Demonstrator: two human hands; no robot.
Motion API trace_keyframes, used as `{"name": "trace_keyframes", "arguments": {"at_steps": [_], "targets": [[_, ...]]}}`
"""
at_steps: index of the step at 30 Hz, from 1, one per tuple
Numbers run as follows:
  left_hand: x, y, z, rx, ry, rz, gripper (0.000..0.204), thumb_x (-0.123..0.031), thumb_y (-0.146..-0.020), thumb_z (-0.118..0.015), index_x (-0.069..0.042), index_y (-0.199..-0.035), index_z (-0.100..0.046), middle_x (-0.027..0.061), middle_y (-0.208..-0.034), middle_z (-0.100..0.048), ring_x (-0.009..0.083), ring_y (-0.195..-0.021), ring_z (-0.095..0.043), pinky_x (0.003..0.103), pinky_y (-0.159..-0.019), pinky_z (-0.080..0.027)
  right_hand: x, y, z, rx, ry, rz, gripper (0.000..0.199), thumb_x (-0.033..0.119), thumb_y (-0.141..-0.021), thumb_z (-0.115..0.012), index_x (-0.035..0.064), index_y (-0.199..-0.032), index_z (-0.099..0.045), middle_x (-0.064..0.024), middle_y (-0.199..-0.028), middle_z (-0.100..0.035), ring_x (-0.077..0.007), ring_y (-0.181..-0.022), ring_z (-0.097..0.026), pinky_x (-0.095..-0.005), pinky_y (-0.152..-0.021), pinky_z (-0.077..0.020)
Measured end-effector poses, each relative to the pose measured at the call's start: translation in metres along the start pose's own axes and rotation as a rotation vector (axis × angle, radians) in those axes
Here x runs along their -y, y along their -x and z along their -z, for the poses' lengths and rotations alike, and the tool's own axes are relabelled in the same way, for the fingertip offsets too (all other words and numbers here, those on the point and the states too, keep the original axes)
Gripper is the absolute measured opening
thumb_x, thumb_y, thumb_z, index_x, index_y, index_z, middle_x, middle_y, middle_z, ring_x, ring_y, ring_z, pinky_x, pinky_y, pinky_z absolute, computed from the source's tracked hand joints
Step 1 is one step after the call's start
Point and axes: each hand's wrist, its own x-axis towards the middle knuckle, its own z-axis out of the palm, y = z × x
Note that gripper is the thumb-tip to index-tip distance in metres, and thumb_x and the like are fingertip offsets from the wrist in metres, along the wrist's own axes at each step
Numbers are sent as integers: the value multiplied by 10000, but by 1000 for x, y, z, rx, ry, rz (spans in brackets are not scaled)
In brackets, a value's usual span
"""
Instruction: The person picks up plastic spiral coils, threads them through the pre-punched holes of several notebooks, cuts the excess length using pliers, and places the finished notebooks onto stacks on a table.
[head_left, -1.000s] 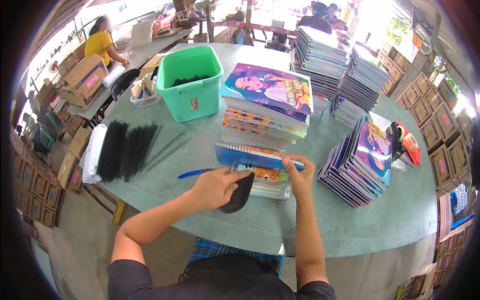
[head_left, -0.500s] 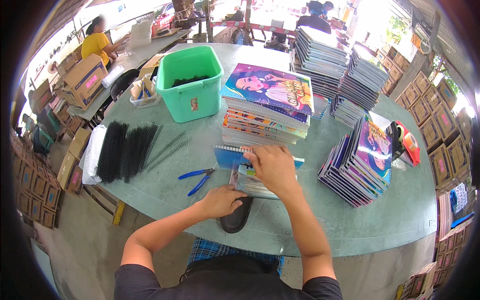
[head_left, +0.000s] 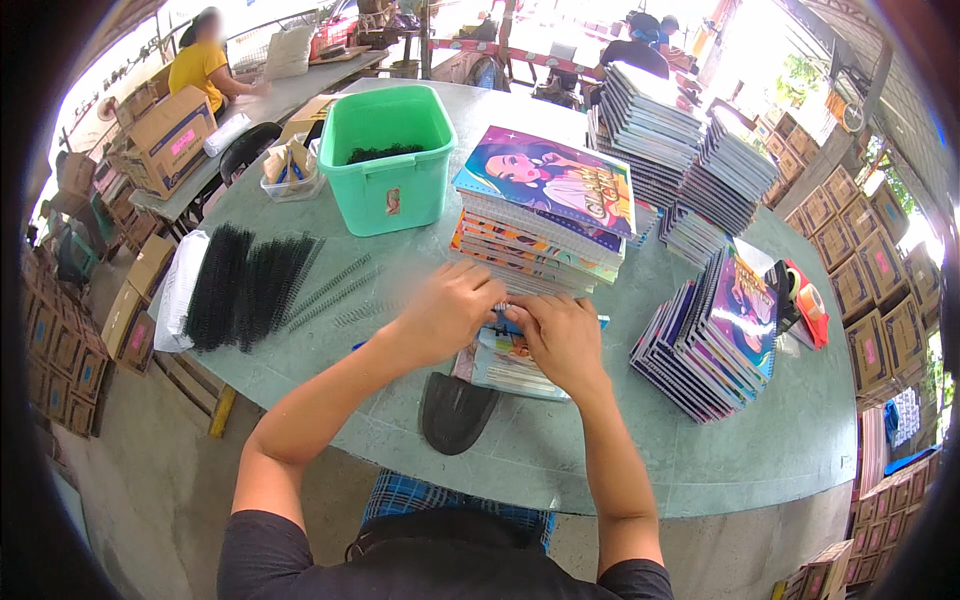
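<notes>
A blue-covered notebook (head_left: 520,362) lies flat in front of me. Both my hands meet at its far, bound edge. My left hand (head_left: 452,315) is closed there, fingertips pinched together on the edge. Close against it, my right hand (head_left: 562,338) pinches the same edge between thumb and fingers. The fingers hide most of the binding, so its detail cannot be made out. Just left of the notebook's near side is a black rounded sole-like pad (head_left: 455,412). My left forearm covers nearly all of the blue-handled cutters.
Black spiral coils (head_left: 245,290) lie in a pile at left, some loose. A green bin (head_left: 390,190) with more coils stands behind. Notebook stacks rise ahead (head_left: 545,195) and at right (head_left: 705,335), near a tape dispenser (head_left: 800,295). Other people sit farther off.
My left hand has moved up and away from the notebook's near-left side to its bound edge, joining the right hand. The cutters are now mostly covered by my forearm.
</notes>
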Motion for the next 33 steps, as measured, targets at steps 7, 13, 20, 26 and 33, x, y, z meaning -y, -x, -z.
{"name": "trace_keyframes", "arguments": {"at_steps": [7,13,20,26,33], "targets": [[0,3,3,-169,84,75,266,-196,-790,-641,-47,-1008,-608,116,-972,-594,322,-934,-552,410,-807,-433,-1,0,-3,-82,-145,-36,143,109,-776,-629,104,-918,-647,-54,-852,-648,-244,-851,-599,-391,-710,-409],[14,0,3,38,218,36,200,-116,-763,-640,-38,-946,-623,120,-882,-600,316,-888,-551,401,-770,-446,-1,-1,-2,-41,-117,-10,190,101,-749,-634,108,-939,-630,-43,-846,-643,-238,-839,-595,-391,-705,-412],[0,-3,-2,-147,147,57,167,-107,-783,-617,-20,-925,-631,141,-884,-596,320,-878,-551,397,-776,-451,2,-2,-6,-162,-113,-18,168,141,-756,-643,115,-922,-639,-39,-827,-644,-236,-803,-599,-352,-678,-391],[13,1,-4,-83,142,30,194,-165,-826,-597,-3,-929,-625,142,-906,-604,318,-887,-552,394,-795,-445,1,-2,-7,-122,-180,-127,176,153,-719,-692,106,-880,-637,-52,-834,-650,-234,-803,-602,-350,-687,-388],[10,2,-4,-135,202,52,188,-168,-827,-594,-7,-918,-629,141,-888,-608,321,-880,-552,402,-797,-437,4,-2,-13,-284,-162,-64,173,150,-699,-711,103,-851,-642,-57,-778,-645,-239,-776,-597,-341,-677,-382]]}}
